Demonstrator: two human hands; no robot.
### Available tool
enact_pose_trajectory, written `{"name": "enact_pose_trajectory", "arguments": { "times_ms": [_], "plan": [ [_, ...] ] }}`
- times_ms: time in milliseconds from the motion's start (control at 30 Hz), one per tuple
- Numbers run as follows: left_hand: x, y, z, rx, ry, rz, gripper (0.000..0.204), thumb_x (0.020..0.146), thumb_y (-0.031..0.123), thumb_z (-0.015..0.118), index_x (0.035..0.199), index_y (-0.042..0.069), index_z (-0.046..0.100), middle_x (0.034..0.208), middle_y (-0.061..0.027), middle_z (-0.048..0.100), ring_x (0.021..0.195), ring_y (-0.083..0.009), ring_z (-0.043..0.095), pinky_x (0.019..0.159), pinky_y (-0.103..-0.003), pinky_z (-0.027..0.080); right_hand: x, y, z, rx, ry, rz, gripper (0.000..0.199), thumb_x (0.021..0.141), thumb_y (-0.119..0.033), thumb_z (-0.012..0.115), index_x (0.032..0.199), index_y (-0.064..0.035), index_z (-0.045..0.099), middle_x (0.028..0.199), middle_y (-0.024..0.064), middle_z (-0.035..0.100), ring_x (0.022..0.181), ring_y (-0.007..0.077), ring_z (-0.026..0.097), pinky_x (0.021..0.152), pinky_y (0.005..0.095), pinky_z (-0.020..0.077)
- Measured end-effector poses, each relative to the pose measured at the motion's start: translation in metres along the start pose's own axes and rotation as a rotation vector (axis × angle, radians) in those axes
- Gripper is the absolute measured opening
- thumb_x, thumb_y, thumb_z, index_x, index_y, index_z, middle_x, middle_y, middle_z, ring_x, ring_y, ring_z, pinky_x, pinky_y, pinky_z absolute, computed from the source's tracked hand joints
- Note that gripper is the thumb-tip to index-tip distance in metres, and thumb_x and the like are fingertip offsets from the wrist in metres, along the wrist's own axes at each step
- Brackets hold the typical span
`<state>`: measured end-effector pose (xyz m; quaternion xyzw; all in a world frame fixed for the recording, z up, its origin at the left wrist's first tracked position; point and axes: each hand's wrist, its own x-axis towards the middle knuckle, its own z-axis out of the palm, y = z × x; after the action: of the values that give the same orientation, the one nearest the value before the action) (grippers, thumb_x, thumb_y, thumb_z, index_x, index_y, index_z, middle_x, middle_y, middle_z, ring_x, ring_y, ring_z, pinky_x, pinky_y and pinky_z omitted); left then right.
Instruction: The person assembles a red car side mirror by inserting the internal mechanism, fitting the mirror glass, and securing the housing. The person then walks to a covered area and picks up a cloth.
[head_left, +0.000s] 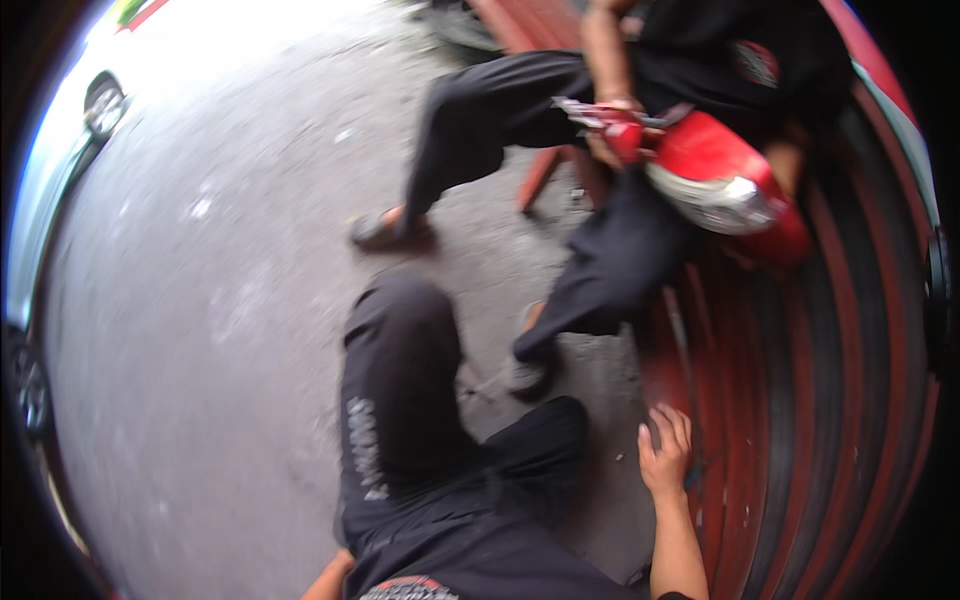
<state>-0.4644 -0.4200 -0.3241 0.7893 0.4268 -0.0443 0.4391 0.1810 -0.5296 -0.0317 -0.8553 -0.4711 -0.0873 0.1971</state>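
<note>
My right hand [667,450] is at the front edge of the red slatted bench [740,500], fingers slightly apart and holding nothing that I can see. Whether it rests on the wood is hard to tell. Beside my thigh, at the lower edge, only the wrist area of my left hand [343,562] shows; its fingers are hidden. Further along the bench, another person in dark clothes holds a red headlight cowl [705,150] with a clear lens, apparently from a motorcycle. That person's hand [618,140] is at the cowl's left end, beside loose wires [580,108].
My bent legs [405,370] in dark trousers stretch forward over grey concrete ground [220,300]. The other person's shoes [525,375] stand just ahead. A parked car's wheel [104,106] shows at the far left. A dark tyre [455,28] is at the top. The view is blurred by motion.
</note>
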Motion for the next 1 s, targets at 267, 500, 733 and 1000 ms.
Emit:
{"name": "enact_pose_trajectory", "arguments": {
  "times_ms": [267,500,733,1000],
  "plan": [
    [0.270,0.208,-0.294,-0.011,0.730,0.067,0.038,0.102,0.010,0.063,0.139,0.000,0.060,0.115,-0.0213,0.074,0.103,-0.0303,0.072,0.091,-0.041,0.055,0.024,0.062,-0.002,-0.153,0.212,0.290,0.050,0.093,-0.030,0.075,0.134,-0.0046,0.064,0.149,0.0177,0.053,0.132,0.0420,0.052,0.109,0.0544,0.0446],
    [0.289,0.432,-0.340,-0.059,0.767,0.554,0.043,0.109,0.013,0.056,0.151,0.003,0.053,0.131,-0.0197,0.070,0.121,-0.0271,0.066,0.106,-0.040,0.052,-0.007,0.004,-0.059,-0.361,0.215,0.584,0.056,0.095,-0.043,0.072,0.139,-0.0098,0.063,0.144,0.0171,0.056,0.137,0.0394,0.046,0.113,0.0574,0.0379],
    [0.295,0.470,-0.267,0.080,0.556,0.581,0.042,0.106,0.011,0.058,0.146,0.000,0.056,0.131,-0.0212,0.070,0.122,-0.0309,0.068,0.106,-0.041,0.052,-0.077,0.065,-0.067,-0.299,0.171,1.153,0.057,0.087,-0.048,0.079,0.124,-0.0052,0.071,0.125,0.0163,0.068,0.122,0.0378,0.058,0.105,0.0508,0.0474],
    [0.235,0.545,-0.231,0.051,0.395,0.749,0.040,0.085,0.002,0.076,0.124,0.000,0.067,0.110,-0.0186,0.073,0.102,-0.0364,0.071,0.092,-0.043,0.056,-0.069,0.065,-0.095,0.173,0.374,1.098,0.028,0.092,-0.019,0.076,0.104,-0.0010,0.058,0.084,0.0133,0.061,0.076,0.0265,0.059,0.074,0.0438,0.0496]
  ]
}}
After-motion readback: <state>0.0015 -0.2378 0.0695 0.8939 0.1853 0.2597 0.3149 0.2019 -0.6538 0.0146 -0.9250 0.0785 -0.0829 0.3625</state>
